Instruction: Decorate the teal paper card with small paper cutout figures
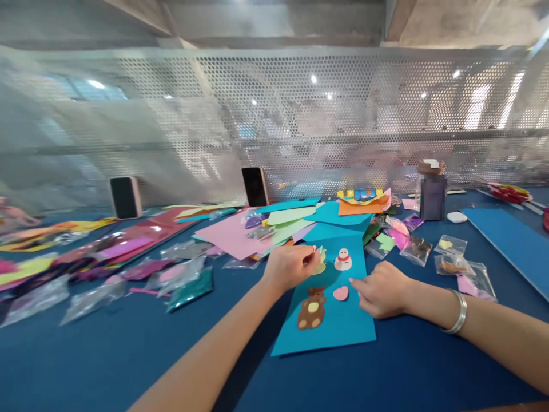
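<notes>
A bright blue sheet of paper [343,329] lies on the table with felt cut-outs on it. On it are a brown bear [312,309], a pink heart [341,293], a snowman [343,260] with a red scarf and a pale yellow figure [320,260]. My left hand [289,266] is closed in a pinch at the yellow figure's left edge; whatever its fingertips hold is too small to make out. To the right of the heart, my right hand [384,290] reaches over the sheet's edge, its index finger stretched out and the others curled. I see nothing held in it.
Small plastic bags of felt pieces [453,265] lie at the right, near a blue board [510,246] and a jar [432,194]. Coloured papers [231,232] and more bags [191,289] spread across the left. Two phones [255,187] stand against a perforated metal screen [300,126].
</notes>
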Demonstrator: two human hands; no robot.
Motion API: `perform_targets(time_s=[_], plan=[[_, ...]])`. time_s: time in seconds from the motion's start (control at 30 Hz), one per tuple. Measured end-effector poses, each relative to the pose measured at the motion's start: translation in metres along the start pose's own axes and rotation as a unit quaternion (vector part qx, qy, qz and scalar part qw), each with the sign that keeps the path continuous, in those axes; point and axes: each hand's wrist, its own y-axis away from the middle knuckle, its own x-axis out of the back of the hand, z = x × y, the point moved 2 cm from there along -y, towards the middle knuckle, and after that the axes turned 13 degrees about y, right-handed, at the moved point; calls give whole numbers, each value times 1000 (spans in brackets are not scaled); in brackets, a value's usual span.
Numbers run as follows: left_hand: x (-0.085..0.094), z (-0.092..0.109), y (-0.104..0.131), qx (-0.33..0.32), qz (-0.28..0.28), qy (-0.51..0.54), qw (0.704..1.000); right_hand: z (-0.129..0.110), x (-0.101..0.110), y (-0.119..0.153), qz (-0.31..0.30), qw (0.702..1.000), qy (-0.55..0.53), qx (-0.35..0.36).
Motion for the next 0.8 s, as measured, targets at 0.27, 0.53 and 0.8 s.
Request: perform_targets(time_s=[0.27, 0.53, 0.8], plan=[[0, 43, -10, -97, 22, 21, 995, -9, -8, 6, 259, 963, 15, 72], [-6, 54, -12, -121, -13, 57, 991, -3, 1, 7, 323, 943, -13, -76], [-4, 61, -7, -130, -15, 84, 988, -1, 3, 1, 254, 966, -41, -11]])
